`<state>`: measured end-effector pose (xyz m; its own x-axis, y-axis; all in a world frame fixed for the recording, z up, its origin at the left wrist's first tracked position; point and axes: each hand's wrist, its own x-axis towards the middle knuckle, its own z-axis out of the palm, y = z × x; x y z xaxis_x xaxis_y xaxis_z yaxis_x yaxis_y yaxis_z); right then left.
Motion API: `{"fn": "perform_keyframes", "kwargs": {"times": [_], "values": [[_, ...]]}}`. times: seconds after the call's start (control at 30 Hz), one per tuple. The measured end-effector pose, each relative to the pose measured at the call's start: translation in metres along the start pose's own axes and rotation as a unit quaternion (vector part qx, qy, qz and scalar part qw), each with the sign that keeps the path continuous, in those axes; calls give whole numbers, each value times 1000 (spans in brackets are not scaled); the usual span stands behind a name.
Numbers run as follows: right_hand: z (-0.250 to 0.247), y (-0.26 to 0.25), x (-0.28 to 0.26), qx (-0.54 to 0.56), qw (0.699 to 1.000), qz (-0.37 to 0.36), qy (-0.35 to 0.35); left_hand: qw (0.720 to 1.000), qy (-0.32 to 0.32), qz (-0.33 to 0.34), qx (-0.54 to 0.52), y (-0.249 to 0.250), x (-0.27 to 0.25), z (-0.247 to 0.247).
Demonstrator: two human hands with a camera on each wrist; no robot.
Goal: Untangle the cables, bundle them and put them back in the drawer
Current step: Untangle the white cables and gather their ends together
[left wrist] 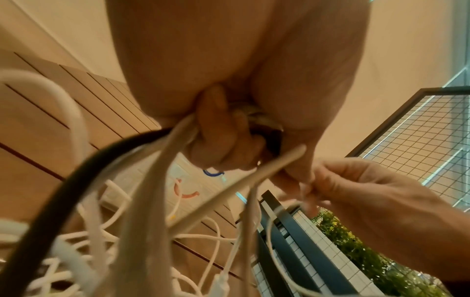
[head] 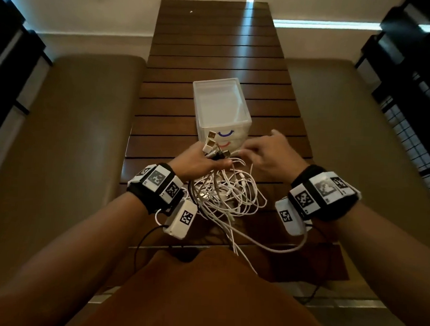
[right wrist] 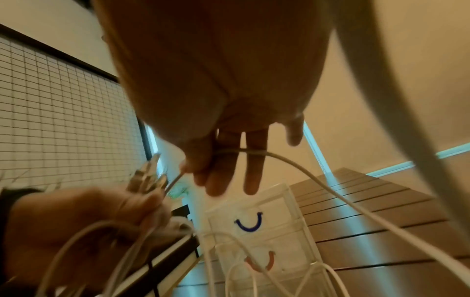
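A tangle of white cables point(head: 228, 193) lies on the wooden table point(head: 215, 50) between my wrists. My left hand point(head: 199, 160) grips a bunch of cable ends, with their USB plugs point(head: 211, 141) sticking up out of the fist. In the left wrist view its fingers point(left wrist: 221, 136) curl round several white cables and one black cable point(left wrist: 63, 191). My right hand point(head: 259, 152) is just right of that fist. Its thumb and forefinger pinch one white cable point(right wrist: 292, 162) that comes out of the bunch. Behind the hands stands a translucent drawer unit point(head: 219, 100) with a blue handle point(head: 225, 133) above a red one point(head: 223, 144).
The slatted table runs away from me, with an upholstered bench point(head: 86, 131) on its left and another bench point(head: 347, 132) on its right. Dark grilled windows point(head: 411, 110) flank both sides. Some cable strands hang over the table's near edge point(head: 241, 254).
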<state>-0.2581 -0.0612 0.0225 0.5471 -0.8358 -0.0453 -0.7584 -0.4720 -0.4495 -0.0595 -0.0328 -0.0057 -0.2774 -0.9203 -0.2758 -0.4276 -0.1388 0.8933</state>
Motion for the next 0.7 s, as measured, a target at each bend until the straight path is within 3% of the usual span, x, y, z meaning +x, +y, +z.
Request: {"fn": "perform_keyframes", "kwargs": {"times": [0.1,0.13,0.27,0.4,0.5,0.57,0.7], "values": [[-25,12,-4,181,965,43,187,997,-42,-46,53,-14,-6,-6],[-35,15,-6,193,960,58,197,996,-40,-61,45,-18,-8,-6],[-39,26,-22,48,988,133,62,997,-17,-80,8,-18,-8,-6],[-11,12,-31,2,998,56,38,998,-61,-19,25,7,-1,6],[7,2,-30,-46,998,34,-31,994,-101,24,19,19,3,13],[7,4,-35,-11,999,43,-23,993,-108,23,26,23,5,14],[-11,22,-60,91,990,93,58,992,-122,-39,-10,26,7,17]]}}
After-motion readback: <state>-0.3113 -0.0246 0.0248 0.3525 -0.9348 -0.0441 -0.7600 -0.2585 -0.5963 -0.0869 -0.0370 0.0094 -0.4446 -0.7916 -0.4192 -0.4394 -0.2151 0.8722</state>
